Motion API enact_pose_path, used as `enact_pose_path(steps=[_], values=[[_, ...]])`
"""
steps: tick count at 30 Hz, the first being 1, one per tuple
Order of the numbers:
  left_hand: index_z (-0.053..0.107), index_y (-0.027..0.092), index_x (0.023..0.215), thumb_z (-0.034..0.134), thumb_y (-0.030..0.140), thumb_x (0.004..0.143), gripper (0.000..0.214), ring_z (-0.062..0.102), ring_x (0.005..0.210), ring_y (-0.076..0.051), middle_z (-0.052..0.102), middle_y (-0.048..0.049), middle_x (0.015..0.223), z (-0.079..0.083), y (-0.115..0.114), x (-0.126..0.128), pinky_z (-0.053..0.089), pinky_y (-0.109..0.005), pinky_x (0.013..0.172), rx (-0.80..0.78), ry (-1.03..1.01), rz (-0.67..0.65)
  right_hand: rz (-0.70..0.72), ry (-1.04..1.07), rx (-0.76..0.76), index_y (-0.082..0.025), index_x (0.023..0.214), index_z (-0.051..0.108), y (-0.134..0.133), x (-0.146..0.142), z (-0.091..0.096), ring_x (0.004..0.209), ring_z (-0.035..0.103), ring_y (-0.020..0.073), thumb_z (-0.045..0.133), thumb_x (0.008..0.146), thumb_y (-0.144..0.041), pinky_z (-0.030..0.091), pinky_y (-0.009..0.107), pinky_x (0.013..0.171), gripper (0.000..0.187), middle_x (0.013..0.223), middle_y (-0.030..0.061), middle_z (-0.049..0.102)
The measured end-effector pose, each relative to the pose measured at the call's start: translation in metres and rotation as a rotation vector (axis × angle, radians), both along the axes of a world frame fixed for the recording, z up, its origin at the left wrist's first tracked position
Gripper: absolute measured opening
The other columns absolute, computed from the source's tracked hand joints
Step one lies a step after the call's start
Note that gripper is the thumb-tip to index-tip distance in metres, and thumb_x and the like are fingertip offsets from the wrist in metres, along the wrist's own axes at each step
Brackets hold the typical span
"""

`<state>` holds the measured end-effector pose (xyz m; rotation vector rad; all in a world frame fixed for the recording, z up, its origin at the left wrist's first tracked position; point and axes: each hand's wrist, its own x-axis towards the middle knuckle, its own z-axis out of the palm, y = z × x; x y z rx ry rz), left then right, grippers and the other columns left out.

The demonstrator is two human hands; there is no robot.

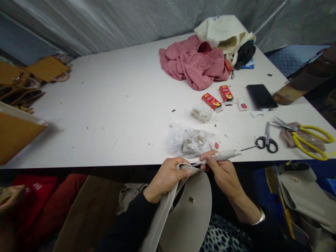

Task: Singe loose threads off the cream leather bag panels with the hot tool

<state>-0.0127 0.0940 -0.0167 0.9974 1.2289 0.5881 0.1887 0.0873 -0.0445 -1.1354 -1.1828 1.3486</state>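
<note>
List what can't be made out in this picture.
All in the head view:
White-handled tool: tip at the beige piece too small and blurred.
Left hand: some fingers hidden behind that piece.
Beige piece: lower end cut off by the bottom edge.
Red boxes: fine print too small.

At the near edge of the table (118, 105), the left hand (168, 176) pinches a grey leather-like piece (193, 220), and the right hand (223, 173) holds a white-handled tool (228, 154) to its rim. Near the far edge lies a pink cloth (193, 63).

Beige piece (189, 220) partly beyond bottom edge
</note>
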Motion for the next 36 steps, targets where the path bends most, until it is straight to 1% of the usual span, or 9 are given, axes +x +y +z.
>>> enact_pose_path(steps=[9, 16, 19, 21, 24, 27, 29, 32, 36], values=[[0.076, 0.015, 0.079, 0.082, 0.034, 0.072, 0.021, 0.048, 0.063, -0.013, 0.061, 0.0009, 0.068, 0.001, -0.002, 0.001, 0.037, -0.026, 0.064, -0.026, -0.002, 0.006, 0.135, -0.121, 0.086, -0.020, 0.089, 0.069, 0.004, 0.005, 0.006, 0.070, 0.065, 0.0155, 0.054, 0.105, -0.048, 0.053, 0.027, 0.068, 0.035, 0.073, 0.0007, 0.065], [0.076, 0.015, 0.073, 0.083, 0.030, 0.064, 0.019, 0.043, 0.056, -0.011, 0.059, 0.0014, 0.060, 0.001, -0.004, -0.002, 0.031, -0.025, 0.056, -0.122, -0.041, -0.049, 0.412, -0.099, 0.233, -0.022, 0.090, 0.071, 0.012, 0.018, 0.007, 0.078, 0.064, 0.0174, 0.053, 0.106, -0.045, 0.054, 0.032, 0.075, 0.033, 0.082, 0.0028, 0.067], [0.075, 0.014, 0.070, 0.083, 0.028, 0.061, 0.018, 0.046, 0.056, -0.011, 0.061, 0.0001, 0.061, 0.006, -0.004, -0.001, 0.033, -0.025, 0.056, -0.160, -0.090, -0.105, 0.487, -0.028, 0.203, -0.022, 0.090, 0.073, 0.013, 0.021, 0.006, 0.079, 0.065, 0.0185, 0.056, 0.104, -0.046, 0.054, 0.034, 0.074, 0.032, 0.082, 0.0035, 0.068], [0.074, 0.014, 0.069, 0.083, 0.028, 0.060, 0.019, 0.046, 0.055, -0.011, 0.061, -0.0001, 0.060, 0.009, -0.003, 0.001, 0.033, -0.025, 0.056, -0.181, -0.113, -0.118, 0.422, 0.065, 0.166, -0.021, 0.086, 0.072, 0.012, 0.021, 0.003, 0.074, 0.064, 0.0188, 0.058, 0.103, -0.048, 0.053, 0.033, 0.070, 0.035, 0.077, 0.0029, 0.067], [0.072, 0.013, 0.068, 0.084, 0.030, 0.061, 0.021, 0.043, 0.051, -0.010, 0.058, 0.0006, 0.056, 0.009, -0.004, 0.001, 0.030, -0.025, 0.053, -0.196, -0.100, -0.085, 0.158, 0.118, 0.152, -0.022, 0.086, 0.071, 0.012, 0.016, -0.001, 0.068, 0.063, 0.0177, 0.058, 0.103, -0.047, 0.051, 0.031, 0.066, 0.033, 0.071, 0.0012, 0.065], [0.070, 0.015, 0.074, 0.085, 0.036, 0.066, 0.027, 0.043, 0.051, -0.010, 0.058, 0.0013, 0.057, 0.005, -0.005, -0.004, 0.029, -0.024, 0.051, -0.168, -0.079, 0.056, -0.116, -0.020, 0.171, -0.023, 0.093, 0.071, 0.014, 0.011, -0.001, 0.070, 0.064, 0.0170, 0.057, 0.105, -0.043, 0.052, 0.031, 0.069, 0.026, 0.074, 0.0005, 0.065], [0.068, 0.016, 0.078, 0.087, 0.040, 0.068, 0.032, 0.047, 0.054, -0.010, 0.058, 0.0018, 0.060, 0.002, -0.006, -0.009, 0.033, -0.023, 0.053, -0.118, -0.095, 0.187, -0.214, -0.150, 0.218, -0.024, 0.097, 0.070, 0.015, 0.008, 0.001, 0.074, 0.066, 0.0173, 0.058, 0.105, -0.040, 0.053, 0.032, 0.074, 0.022, 0.080, 0.0007, 0.067], [0.067, 0.016, 0.079, 0.090, 0.043, 0.066, 0.038, 0.048, 0.057, -0.010, 0.056, 0.0033, 0.062, 0.000, -0.007, -0.016, 0.037, -0.023, 0.056, -0.053, -0.106, 0.319, -0.223, -0.315, 0.311, -0.024, 0.100, 0.069, 0.017, 0.004, 0.003, 0.081, 0.067, 0.0185, 0.057, 0.105, -0.037, 0.052, 0.035, 0.080, 0.019, 0.087, 0.0020, 0.069], [0.069, 0.015, 0.082, 0.092, 0.044, 0.065, 0.040, 0.051, 0.058, -0.010, 0.059, 0.0026, 0.064, -0.001, -0.008, -0.024, 0.039, -0.022, 0.056, -0.053, -0.098, 0.356, -0.146, -0.446, 0.413, -0.023, 0.102, 0.068, 0.020, 0.003, 0.003, 0.088, 0.067, 0.0203, 0.055, 0.106, -0.034, 0.052, 0.037, 0.083, 0.017, 0.092, 0.0043, 0.071]])
